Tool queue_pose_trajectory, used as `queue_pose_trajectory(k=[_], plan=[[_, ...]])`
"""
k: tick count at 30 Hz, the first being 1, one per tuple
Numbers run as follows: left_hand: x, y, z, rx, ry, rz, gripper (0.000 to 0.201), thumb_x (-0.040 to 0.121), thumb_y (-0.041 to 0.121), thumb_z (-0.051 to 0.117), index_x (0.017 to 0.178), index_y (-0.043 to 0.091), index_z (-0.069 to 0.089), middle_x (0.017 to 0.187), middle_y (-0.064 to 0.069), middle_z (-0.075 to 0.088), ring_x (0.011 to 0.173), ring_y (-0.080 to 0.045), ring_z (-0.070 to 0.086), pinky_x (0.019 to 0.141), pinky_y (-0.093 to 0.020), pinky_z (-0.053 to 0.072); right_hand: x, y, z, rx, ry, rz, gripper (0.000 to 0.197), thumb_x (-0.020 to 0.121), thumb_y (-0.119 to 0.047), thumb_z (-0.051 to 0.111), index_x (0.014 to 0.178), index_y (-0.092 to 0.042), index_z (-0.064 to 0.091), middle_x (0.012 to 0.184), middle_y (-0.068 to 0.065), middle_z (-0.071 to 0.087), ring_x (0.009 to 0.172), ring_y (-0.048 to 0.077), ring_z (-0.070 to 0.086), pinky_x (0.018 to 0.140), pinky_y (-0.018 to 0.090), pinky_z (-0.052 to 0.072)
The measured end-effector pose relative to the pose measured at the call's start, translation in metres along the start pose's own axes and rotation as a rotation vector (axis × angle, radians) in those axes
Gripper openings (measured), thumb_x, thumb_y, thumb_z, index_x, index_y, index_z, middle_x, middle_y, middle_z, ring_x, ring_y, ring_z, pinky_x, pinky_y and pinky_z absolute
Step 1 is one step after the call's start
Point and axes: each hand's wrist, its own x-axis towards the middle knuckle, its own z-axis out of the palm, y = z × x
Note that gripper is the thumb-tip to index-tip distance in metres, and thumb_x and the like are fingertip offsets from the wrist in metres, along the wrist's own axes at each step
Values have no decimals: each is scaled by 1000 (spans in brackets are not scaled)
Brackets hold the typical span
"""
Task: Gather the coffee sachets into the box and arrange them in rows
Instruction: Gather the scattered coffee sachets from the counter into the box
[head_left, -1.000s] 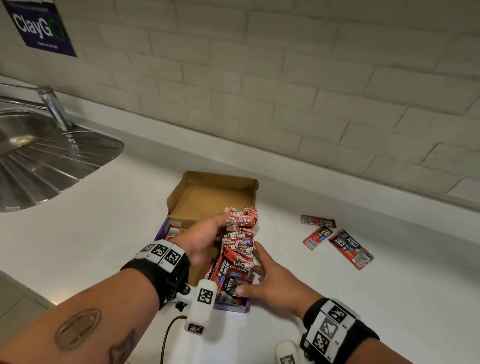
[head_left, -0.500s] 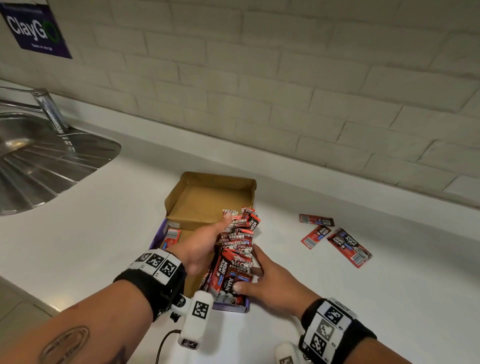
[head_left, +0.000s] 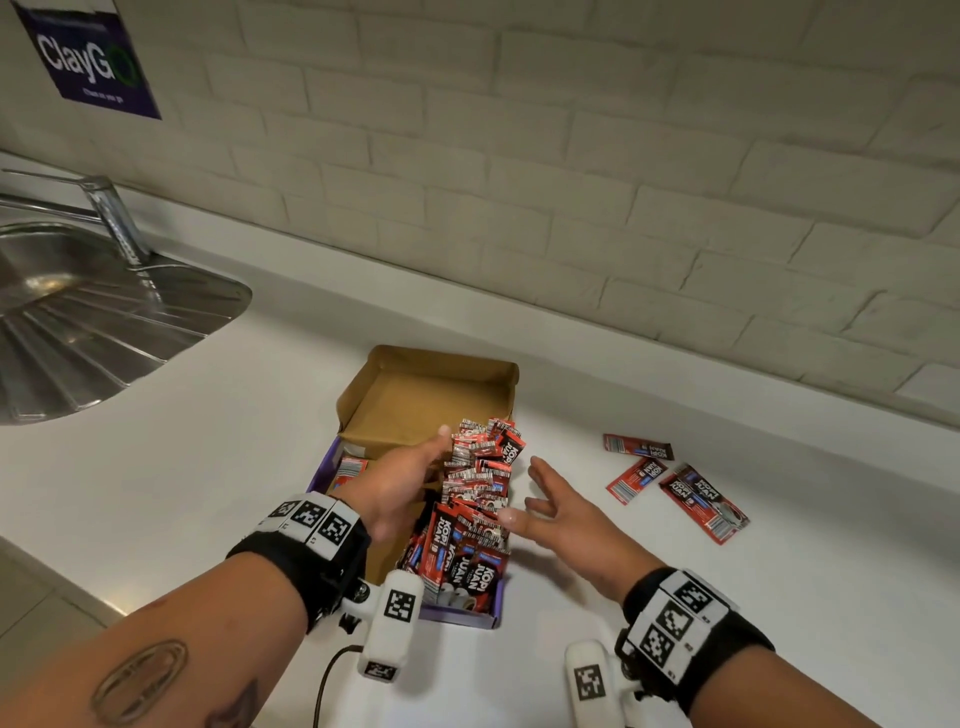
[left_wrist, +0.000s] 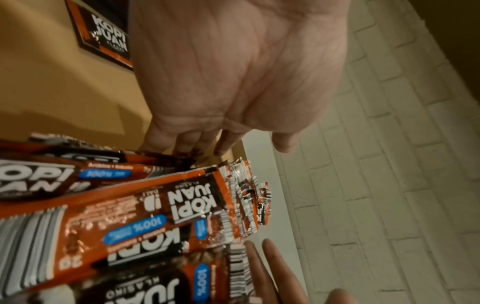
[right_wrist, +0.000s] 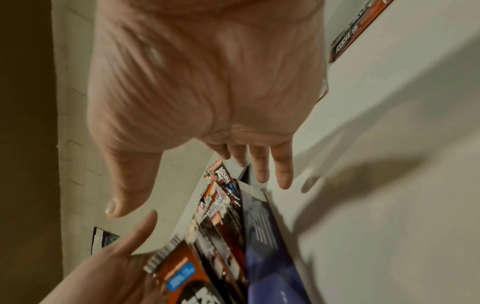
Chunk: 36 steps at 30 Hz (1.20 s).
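An open cardboard box (head_left: 426, 359) with purple outer walls sits mid-counter. A dense row of red coffee sachets (head_left: 478, 478) stands on edge along its right side. My left hand (head_left: 410, 470) is inside the box, straight fingers pressed against the row's left face, thumb near its far top. In the left wrist view its fingers (left_wrist: 182, 142) touch the sachets (left_wrist: 145, 209). My right hand (head_left: 553, 506) hovers just right of the box, fingers spread, holding nothing. Three loose sachets (head_left: 704, 503) lie on the counter to the right. One sachet (head_left: 349, 467) lies flat in the box's left side.
A steel sink with drainboard (head_left: 93, 312) and tap (head_left: 117, 218) is at the far left. The brick wall (head_left: 571, 156) runs behind the white counter (head_left: 208, 467). The counter's front edge is near my left forearm.
My right hand has left the box's near right side and moved right, off the sachets, with fingers spread. My left hand stays pressed against the row.
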Motion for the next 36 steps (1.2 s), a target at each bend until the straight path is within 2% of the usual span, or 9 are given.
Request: queue_pose_trajectory(k=[4,7,9,17,21,24,26,33,36], plan=[[5,-7,-16,89,113,-32,37,102,48,48,120,18,60,123,-8,65,119,-28,57,108,-52,42,-2,1,-7,69,25,-14,146,43,-85,81,162,-37,13,169,-8,23,146,16,39,118,49,38],[7,-12,-26,226,159,-62,25,101,11,52,124,3,60,122,-17,67,113,-32,63,96,-45,54,-4,3,-7,98,42,-10,126,58,-72,80,161,-35,18,167,-7,26,142,15,43,117,46,40],[8,-16,-31,398,157,-63,28,97,2,52,123,2,62,120,-19,68,110,-34,67,90,-43,59,-5,6,-6,121,52,-10,113,67,-61,77,161,-35,21,166,-6,29,139,14,47,114,43,42],[2,-28,-24,762,71,-146,21,82,1,75,97,16,70,89,-3,74,77,-16,72,63,-29,60,-6,9,-7,137,97,-4,92,77,-53,82,153,-36,34,159,-5,40,129,12,54,88,27,50],[3,-33,-18,918,114,-114,24,75,14,83,95,12,70,87,-3,72,79,-20,70,57,-24,55,0,-14,-8,-132,148,-108,63,90,-41,75,143,-43,42,152,-12,46,137,11,46,104,35,45],[7,-33,-18,935,161,-84,18,75,14,78,91,9,69,81,-4,69,71,-21,67,52,-24,52,8,-41,-4,-498,167,-304,67,88,-46,75,147,-35,45,157,-11,41,142,10,38,119,39,34],[8,-33,-18,892,189,-60,20,77,12,73,96,9,67,87,-6,71,76,-22,71,59,-31,59,15,-59,5,-682,92,-362,80,85,-58,74,153,-34,39,165,-8,30,151,14,27,125,39,24],[10,-29,-18,930,181,5,30,83,22,68,110,11,62,104,-8,68,89,-24,64,67,-27,49,62,-84,39,-1269,-240,-297,123,72,-77,71,163,-24,7,172,3,5,158,26,-4,126,56,-5],[12,-30,-19,918,173,-1,30,81,17,68,110,12,63,97,-6,67,80,-21,60,62,-25,51,73,-84,40,-1470,-333,-238,122,68,-81,70,162,-21,19,170,5,18,158,30,3,124,63,-5]])
